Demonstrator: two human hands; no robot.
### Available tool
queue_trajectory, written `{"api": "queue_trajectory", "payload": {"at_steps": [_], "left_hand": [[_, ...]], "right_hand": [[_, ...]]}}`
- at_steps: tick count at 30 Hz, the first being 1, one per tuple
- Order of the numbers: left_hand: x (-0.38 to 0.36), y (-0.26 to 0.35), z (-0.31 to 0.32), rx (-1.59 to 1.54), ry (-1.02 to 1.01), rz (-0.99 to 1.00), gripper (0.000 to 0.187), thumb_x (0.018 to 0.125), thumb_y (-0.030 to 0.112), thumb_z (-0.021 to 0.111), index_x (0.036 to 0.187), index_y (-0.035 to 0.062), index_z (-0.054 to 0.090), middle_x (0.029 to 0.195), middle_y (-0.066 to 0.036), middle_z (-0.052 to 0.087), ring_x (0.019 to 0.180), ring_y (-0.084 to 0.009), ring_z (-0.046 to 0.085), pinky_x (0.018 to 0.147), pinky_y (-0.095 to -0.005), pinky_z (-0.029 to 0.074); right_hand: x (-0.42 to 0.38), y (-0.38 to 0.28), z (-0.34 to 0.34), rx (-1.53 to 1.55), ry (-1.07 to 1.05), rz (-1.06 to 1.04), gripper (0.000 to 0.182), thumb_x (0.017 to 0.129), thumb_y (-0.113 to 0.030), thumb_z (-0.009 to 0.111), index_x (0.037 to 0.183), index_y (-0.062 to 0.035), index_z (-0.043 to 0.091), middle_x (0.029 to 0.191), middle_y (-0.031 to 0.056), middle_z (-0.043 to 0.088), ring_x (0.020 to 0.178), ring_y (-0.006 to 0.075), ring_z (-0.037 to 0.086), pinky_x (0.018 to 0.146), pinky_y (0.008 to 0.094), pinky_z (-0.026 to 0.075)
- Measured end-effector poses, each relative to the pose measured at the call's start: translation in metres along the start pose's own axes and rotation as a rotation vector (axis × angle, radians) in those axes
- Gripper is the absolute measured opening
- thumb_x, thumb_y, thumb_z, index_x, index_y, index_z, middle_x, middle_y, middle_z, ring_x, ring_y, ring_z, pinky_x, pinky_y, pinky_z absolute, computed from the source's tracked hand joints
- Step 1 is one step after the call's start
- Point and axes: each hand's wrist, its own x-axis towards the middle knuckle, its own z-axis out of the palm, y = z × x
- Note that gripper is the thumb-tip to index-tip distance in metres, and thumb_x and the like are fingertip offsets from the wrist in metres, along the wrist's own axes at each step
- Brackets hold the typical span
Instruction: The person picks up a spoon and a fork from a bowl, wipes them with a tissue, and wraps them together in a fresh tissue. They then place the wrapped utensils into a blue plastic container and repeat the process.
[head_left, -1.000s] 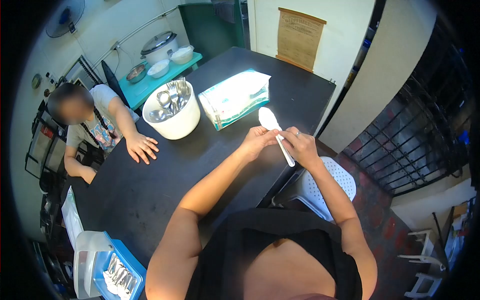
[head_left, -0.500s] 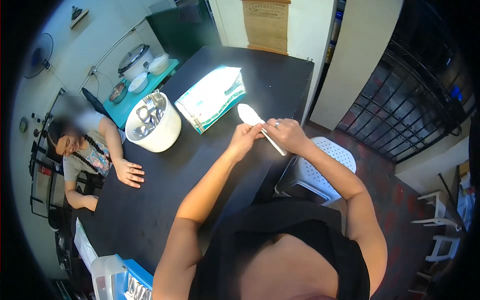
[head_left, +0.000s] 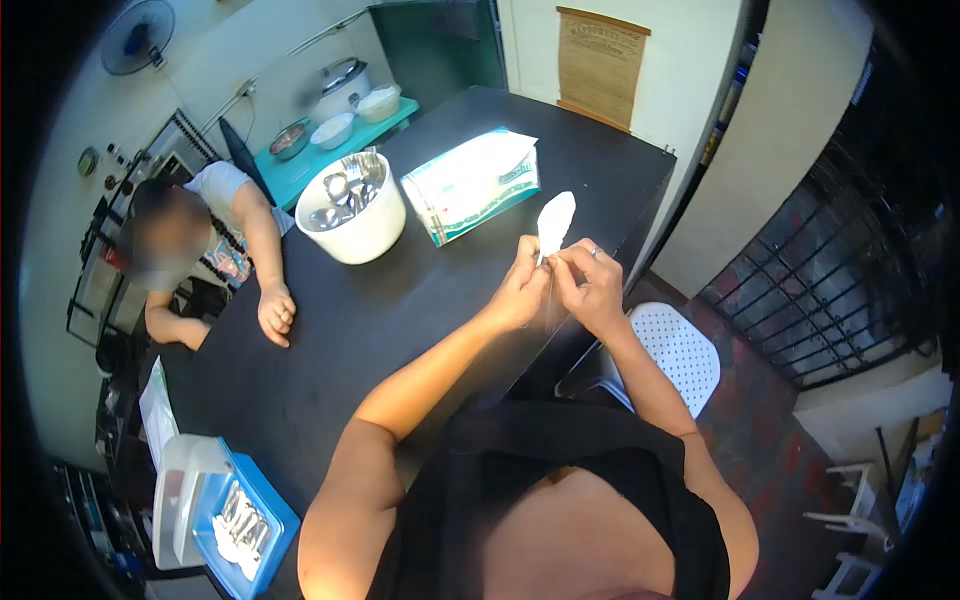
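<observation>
Above the dark table's right edge, both my hands pinch a slim white napkin roll (head_left: 556,222). Its upper end is broad and spoon-shaped; whatever it is wrapped around is hidden. My left hand (head_left: 518,288) grips it below the broad end. The fingertips of my right hand (head_left: 590,286), with a ring on one finger, close on its lower part from the other side. Beyond my hands lies a white and green pack of tissues (head_left: 472,190). Left of the pack, a white tub (head_left: 352,228) holds several metal spoons and forks.
A blue plastic box (head_left: 265,500) with white-wrapped cutlery stands at the table's near left corner. Across the left side of the table (head_left: 330,400), a person (head_left: 232,225) rests an arm on it. A white stool (head_left: 675,350) is at the right, beside a barred gate (head_left: 800,290).
The napkin roll has turned more upright, and its lower end is now mostly covered by my fingers. My view has shifted, showing more of the blue box. The other person's hand has curled.
</observation>
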Motion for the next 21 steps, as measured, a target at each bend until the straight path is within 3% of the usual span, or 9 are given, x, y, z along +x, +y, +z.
{"api": "queue_trajectory", "payload": {"at_steps": [2,11,13,15,16,17,19,20,21], "left_hand": [[-0.015,0.031,0.006,-0.033,0.021,-0.067,0.018,0.102,0.013,0.036,0.119,0.0084,0.037,0.081,-0.001,0.046,0.059,-0.0064,0.042,0.051,-0.0231,0.039],[-0.074,0.084,0.018,-0.02,0.157,-0.164,0.034,0.108,0.038,0.037,0.107,0.0062,0.051,0.065,0.004,0.044,0.048,-0.0036,0.033,0.043,-0.0212,0.027],[-0.097,0.082,0.013,-0.01,0.232,-0.183,0.036,0.108,0.039,0.037,0.099,0.0071,0.051,0.062,0.005,0.041,0.048,-0.0034,0.031,0.043,-0.0214,0.026],[-0.124,0.088,0.008,-0.007,0.314,-0.229,0.044,0.107,0.043,0.037,0.083,0.0089,0.05,0.055,0.008,0.036,0.047,-0.003,0.029,0.044,-0.0216,0.024],[-0.138,0.097,0.009,0.012,0.344,-0.237,0.047,0.107,0.045,0.036,0.078,0.0102,0.047,0.055,0.008,0.035,0.051,-0.003,0.029,0.046,-0.0226,0.025],[-0.152,0.098,0.007,0.017,0.374,-0.244,0.047,0.107,0.045,0.036,0.078,0.0102,0.047,0.055,0.008,0.035,0.051,-0.003,0.029,0.046,-0.0226,0.025],[-0.177,0.1,0.005,0.075,0.356,-0.227,0.049,0.107,0.045,0.034,0.077,0.0095,0.048,0.057,0.008,0.034,0.054,-0.0034,0.03,0.048,-0.0242,0.027],[-0.191,0.108,0.005,0.15,0.352,-0.219,0.048,0.107,0.047,0.034,0.08,0.0103,0.048,0.059,0.008,0.035,0.055,-0.0041,0.029,0.049,-0.0251,0.027],[-0.209,0.136,0.009,0.146,0.526,-0.227,0.049,0.105,0.052,0.034,0.083,0.0105,0.049,0.06,0.008,0.037,0.054,-0.0045,0.029,0.049,-0.0252,0.027]], "right_hand": [[0.004,-0.01,-0.003,0.071,0.009,0.005,0.004,0.08,0.0,0.07,0.08,-0.0012,0.066,0.074,0.0106,0.063,0.059,0.0224,0.064,0.054,0.0319,0.051],[-0.005,-0.049,0.009,0.288,0.093,-0.076,0.014,0.077,0.006,0.075,0.075,-0.0006,0.063,0.072,0.0075,0.062,0.056,0.0151,0.061,0.05,0.0261,0.049],[-0.022,-0.045,0.024,0.359,0.032,-0.116,0.02,0.075,0.005,0.077,0.088,-0.0011,0.063,0.08,0.0068,0.065,0.065,0.0126,0.062,0.056,0.0242,0.048],[-0.029,-0.061,0.038,0.734,0.001,0.208,0.038,0.074,0.005,0.079,0.106,-0.0008,0.058,0.092,0.0075,0.065,0.08,0.0104,0.062,0.067,0.0243,0.049],[-0.027,-0.074,0.037,0.928,-0.152,0.344,0.051,0.081,-0.003,0.078,0.123,0.0023,0.051,0.109,0.0118,0.066,0.095,0.0126,0.063,0.079,0.0254,0.049],[-0.024,-0.089,0.035,0.949,-0.176,0.348,0.051,0.081,-0.003,0.078,0.123,0.0023,0.051,0.109,0.0118,0.066,0.095,0.0126,0.063,0.079,0.0254,0.049],[-0.02,-0.111,0.037,1.265,-0.58,0.348,0.043,0.09,-0.014,0.072,0.123,0.0059,0.053,0.118,0.0169,0.066,0.103,0.0171,0.064,0.086,0.0271,0.05],[-0.022,-0.124,0.044,1.213,-0.633,0.233,0.04,0.098,-0.021,0.062,0.122,0.0096,0.053,0.116,0.0223,0.067,0.101,0.0219,0.067,0.087,0.0302,0.052],[-0.037,-0.154,0.055,1.293,-0.67,0.448,0.033,0.101,-0.019,0.056,0.116,0.0106,0.057,0.101,0.0239,0.071,0.089,0.0243,0.07,0.081,0.033,0.056]]}}
